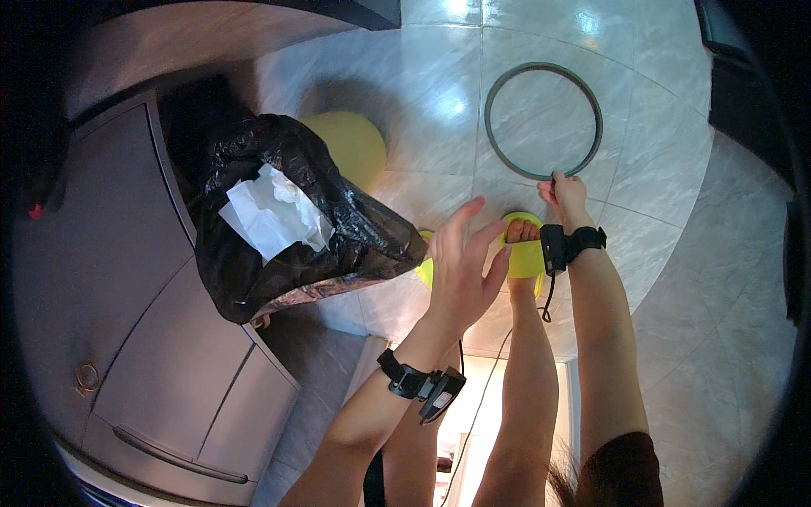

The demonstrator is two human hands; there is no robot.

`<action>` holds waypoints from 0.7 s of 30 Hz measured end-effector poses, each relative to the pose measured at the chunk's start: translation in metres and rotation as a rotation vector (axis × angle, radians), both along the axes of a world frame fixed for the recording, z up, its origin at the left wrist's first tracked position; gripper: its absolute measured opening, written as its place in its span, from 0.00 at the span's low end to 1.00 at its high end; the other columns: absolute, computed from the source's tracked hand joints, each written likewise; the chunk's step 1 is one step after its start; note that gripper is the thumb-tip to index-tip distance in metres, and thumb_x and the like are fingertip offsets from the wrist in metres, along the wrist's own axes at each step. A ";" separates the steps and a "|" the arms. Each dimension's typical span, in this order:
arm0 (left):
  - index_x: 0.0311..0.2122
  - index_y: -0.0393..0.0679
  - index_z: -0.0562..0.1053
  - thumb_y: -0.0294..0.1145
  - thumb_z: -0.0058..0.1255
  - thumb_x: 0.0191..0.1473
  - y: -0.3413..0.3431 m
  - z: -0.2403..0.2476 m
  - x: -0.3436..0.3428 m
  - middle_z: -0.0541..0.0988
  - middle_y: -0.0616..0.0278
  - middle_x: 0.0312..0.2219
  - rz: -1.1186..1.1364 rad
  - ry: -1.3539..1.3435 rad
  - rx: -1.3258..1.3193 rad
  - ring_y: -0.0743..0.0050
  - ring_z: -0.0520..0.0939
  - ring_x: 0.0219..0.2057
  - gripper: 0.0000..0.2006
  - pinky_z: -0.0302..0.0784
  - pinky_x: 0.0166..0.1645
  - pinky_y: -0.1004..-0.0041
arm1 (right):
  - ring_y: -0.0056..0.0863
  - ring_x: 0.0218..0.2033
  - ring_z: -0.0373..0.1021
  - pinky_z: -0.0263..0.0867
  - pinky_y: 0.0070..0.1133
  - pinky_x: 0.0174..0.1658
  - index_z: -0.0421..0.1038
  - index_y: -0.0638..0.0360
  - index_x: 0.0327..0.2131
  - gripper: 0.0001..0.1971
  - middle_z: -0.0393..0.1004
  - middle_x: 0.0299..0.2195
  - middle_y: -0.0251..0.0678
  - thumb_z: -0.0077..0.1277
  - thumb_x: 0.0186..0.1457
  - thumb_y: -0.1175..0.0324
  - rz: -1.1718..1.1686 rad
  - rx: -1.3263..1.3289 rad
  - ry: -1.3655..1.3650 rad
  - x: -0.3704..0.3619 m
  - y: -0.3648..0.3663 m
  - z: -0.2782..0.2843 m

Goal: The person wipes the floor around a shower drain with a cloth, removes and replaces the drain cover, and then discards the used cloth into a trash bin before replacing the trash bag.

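Observation:
A black plastic bin bag (355, 224) gapes at the left, with crumpled white paper (274, 211) inside. Its right corner stretches out to a point at my left hand (460, 270). That hand's outer fingers, partly hidden, appear closed on the corner, while the index finger, middle finger and thumb are spread apart. On the tiles to the right, a dark grey ring (488, 110) lies tilted or flat. My right hand (568, 196) pinches its near edge between thumb and fingers. A round yellow object (348, 144) shows partly behind the bag.
Grey cabinet fronts (177, 355) with a ring pull line the left side. My feet, in bright yellow slippers (525, 253), stand under my hands on the marble-patterned tiles (439, 76). Black devices with cables (427, 389) are strapped to my wrists. Dark furniture (743, 101) borders the far right.

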State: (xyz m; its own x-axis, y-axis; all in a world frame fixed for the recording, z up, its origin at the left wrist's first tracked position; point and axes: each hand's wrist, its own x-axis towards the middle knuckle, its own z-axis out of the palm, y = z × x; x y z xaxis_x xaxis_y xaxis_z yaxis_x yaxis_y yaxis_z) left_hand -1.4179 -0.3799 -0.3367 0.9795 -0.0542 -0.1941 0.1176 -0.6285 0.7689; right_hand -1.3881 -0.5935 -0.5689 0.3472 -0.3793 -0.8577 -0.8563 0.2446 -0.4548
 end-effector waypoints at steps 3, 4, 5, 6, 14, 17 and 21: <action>0.45 0.44 0.69 0.25 0.56 0.46 -0.007 -0.004 -0.001 0.63 0.47 0.52 -0.008 0.006 -0.026 0.47 0.65 0.52 0.18 0.60 0.54 0.58 | 0.36 0.19 0.73 0.70 0.26 0.16 0.54 0.74 0.41 0.16 0.71 0.27 0.50 0.46 0.53 0.73 -0.097 -0.110 -0.032 0.011 0.000 0.016; 0.45 0.43 0.70 0.25 0.55 0.46 -0.008 -0.005 -0.001 0.63 0.47 0.52 -0.001 0.025 -0.017 0.47 0.65 0.52 0.18 0.60 0.54 0.58 | 0.35 0.21 0.74 0.72 0.25 0.19 0.56 0.73 0.40 0.15 0.70 0.27 0.47 0.47 0.54 0.73 -0.131 -0.059 -0.050 0.013 -0.004 0.025; 0.44 0.43 0.70 0.24 0.55 0.46 -0.009 -0.005 0.000 0.63 0.47 0.52 0.007 0.043 -0.011 0.46 0.66 0.52 0.18 0.60 0.54 0.58 | 0.34 0.23 0.75 0.73 0.25 0.21 0.58 0.72 0.39 0.13 0.70 0.28 0.44 0.47 0.54 0.73 -0.164 -0.012 -0.069 0.012 -0.011 0.036; 0.44 0.43 0.70 0.24 0.55 0.46 -0.010 -0.004 0.001 0.63 0.47 0.52 0.011 0.061 -0.007 0.46 0.66 0.52 0.17 0.61 0.55 0.58 | 0.33 0.25 0.75 0.74 0.24 0.23 0.59 0.71 0.38 0.12 0.69 0.29 0.41 0.47 0.54 0.73 -0.200 0.034 -0.090 0.009 -0.021 0.043; 0.43 0.42 0.70 0.23 0.53 0.48 -0.024 -0.014 -0.008 0.65 0.47 0.50 0.258 0.174 -0.069 0.47 0.67 0.51 0.15 0.61 0.55 0.60 | 0.26 0.24 0.75 0.71 0.18 0.21 0.66 0.64 0.33 0.08 0.75 0.26 0.37 0.46 0.56 0.68 -0.189 -0.144 0.172 -0.056 -0.141 0.021; 0.43 0.43 0.71 0.24 0.53 0.49 -0.035 -0.021 -0.018 0.65 0.47 0.49 0.274 0.207 -0.061 0.49 0.66 0.52 0.14 0.61 0.55 0.61 | 0.27 0.21 0.73 0.70 0.20 0.21 0.69 0.66 0.31 0.12 0.76 0.23 0.38 0.46 0.57 0.64 -0.206 -0.104 0.193 -0.082 -0.172 -0.003; 0.43 0.44 0.71 0.26 0.52 0.50 -0.032 -0.030 -0.029 0.66 0.48 0.49 0.219 0.221 0.000 0.51 0.66 0.52 0.13 0.61 0.55 0.63 | 0.37 0.26 0.73 0.71 0.28 0.28 0.69 0.74 0.35 0.17 0.75 0.27 0.46 0.49 0.54 0.64 -0.166 -0.384 0.196 -0.079 -0.161 -0.009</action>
State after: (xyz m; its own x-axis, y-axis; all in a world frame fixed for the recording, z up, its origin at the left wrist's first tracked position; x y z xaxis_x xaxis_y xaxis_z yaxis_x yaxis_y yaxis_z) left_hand -1.4467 -0.4120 -0.3670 0.9018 0.1534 -0.4040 0.4148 -0.5696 0.7096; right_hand -1.4671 -0.7541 -0.5776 0.1001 -0.7191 -0.6877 -0.8989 0.2311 -0.3724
